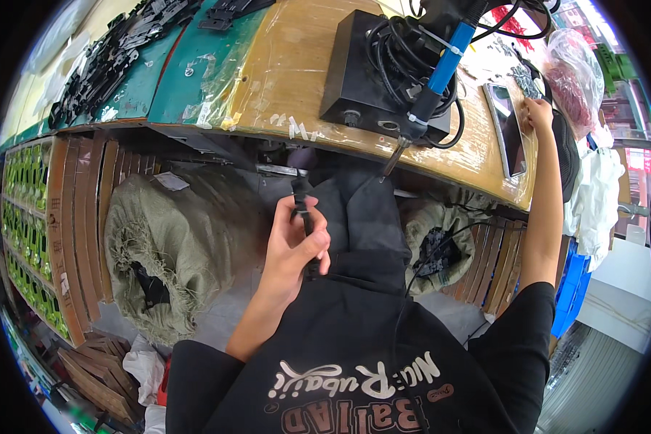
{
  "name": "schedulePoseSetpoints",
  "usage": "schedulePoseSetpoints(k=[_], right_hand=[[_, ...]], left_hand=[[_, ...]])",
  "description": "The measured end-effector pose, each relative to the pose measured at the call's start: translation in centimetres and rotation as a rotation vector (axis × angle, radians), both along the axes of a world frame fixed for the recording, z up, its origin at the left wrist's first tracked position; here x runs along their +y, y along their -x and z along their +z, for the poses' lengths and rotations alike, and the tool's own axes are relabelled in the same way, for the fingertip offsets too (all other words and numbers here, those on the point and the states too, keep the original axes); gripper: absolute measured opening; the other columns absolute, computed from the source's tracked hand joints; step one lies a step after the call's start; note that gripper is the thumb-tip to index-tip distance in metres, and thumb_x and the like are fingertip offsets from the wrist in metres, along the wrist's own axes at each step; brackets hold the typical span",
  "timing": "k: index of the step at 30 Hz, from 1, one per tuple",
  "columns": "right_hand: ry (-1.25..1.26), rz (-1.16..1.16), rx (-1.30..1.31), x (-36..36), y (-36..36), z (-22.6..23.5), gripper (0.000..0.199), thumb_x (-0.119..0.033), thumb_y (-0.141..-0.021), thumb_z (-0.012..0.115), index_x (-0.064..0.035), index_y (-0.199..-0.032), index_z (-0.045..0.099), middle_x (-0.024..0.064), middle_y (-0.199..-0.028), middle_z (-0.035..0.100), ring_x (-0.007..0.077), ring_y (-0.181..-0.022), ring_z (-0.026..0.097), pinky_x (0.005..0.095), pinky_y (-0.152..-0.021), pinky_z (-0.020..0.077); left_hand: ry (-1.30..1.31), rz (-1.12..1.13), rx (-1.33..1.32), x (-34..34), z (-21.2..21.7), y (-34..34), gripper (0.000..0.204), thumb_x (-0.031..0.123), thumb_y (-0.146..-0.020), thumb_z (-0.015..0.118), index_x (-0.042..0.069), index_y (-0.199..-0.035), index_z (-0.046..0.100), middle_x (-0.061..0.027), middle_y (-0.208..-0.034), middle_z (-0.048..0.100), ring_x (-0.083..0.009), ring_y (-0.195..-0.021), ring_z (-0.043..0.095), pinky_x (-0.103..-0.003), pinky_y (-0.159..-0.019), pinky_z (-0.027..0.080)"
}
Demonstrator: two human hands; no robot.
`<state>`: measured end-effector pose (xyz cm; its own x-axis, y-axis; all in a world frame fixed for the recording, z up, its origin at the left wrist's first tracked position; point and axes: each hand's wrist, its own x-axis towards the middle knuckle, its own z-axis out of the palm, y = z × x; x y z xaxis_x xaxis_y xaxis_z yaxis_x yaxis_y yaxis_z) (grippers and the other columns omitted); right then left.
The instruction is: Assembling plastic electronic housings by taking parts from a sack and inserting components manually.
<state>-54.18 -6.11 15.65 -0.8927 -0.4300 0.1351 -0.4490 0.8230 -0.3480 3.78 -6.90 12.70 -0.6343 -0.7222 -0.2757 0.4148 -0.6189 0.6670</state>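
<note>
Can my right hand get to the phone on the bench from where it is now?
Probably yes. The right hand is already up on the bench, fingers by the small metal parts, and the phone lies flat just beside it with nothing between them. The left hand is busy gripping a slim black part.

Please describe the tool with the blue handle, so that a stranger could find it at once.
On the tape-covered wooden bench stands a black box wrapped in black cables. The blue-handled tool lies slanted across it, its metal tip past the bench edge. Nothing else there is blue.
</note>
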Motion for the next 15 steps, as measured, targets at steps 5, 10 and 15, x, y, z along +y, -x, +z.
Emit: schedulePoseSetpoints(k=[5, 10, 15], right_hand=[[0.321, 0.048, -0.17, 2.6, -0.7, 1.5, 0.036, -0.029, -0.075, 0.059, 0.0059, -0.081, 0.059, 0.0085, -0.07, 0.06, 0.0113, -0.055, 0.056, 0.021, -0.048, 0.0452], [0.637, 0.411, -0.184, 3.9, -14.1, 6.5, 0.019, -0.013, -0.084, 0.049, 0.0042, -0.09, 0.053, 0.0084, -0.077, 0.059, 0.0098, -0.055, 0.053, 0.0199, -0.05, 0.0441], [0.568, 0.7, -0.464, 7.2, -31.3, 7.6, 0.011, -0.008, -0.086, 0.046, 0.0008, -0.093, 0.049, 0.0068, -0.075, 0.056, 0.0104, -0.057, 0.053, 0.0208, -0.051, 0.0443]], left_hand=[[0.03, -0.093, 0.009, 0.2, 0.9, 0.2, 0.043, 0.016, -0.076, 0.051, 0.001, -0.112, 0.033, -0.0066, -0.075, 0.041, -0.012, -0.055, 0.044, -0.024, -0.041, 0.042], [-0.155, -0.282, 0.206, 0.7, 1.6, -0.4, 0.056, 0.03, -0.077, 0.043, -0.009, -0.116, 0.034, -0.0156, -0.074, 0.049, -0.0185, -0.055, 0.052, -0.031, -0.045, 0.048], [-0.114, -0.656, 0.137, 1.1, 2.3, -0.3, 0.047, 0.019, -0.089, 0.035, -0.007, -0.127, 0.026, -0.0155, -0.081, 0.057, -0.0167, -0.06, 0.055, -0.027, -0.057, 0.048]])
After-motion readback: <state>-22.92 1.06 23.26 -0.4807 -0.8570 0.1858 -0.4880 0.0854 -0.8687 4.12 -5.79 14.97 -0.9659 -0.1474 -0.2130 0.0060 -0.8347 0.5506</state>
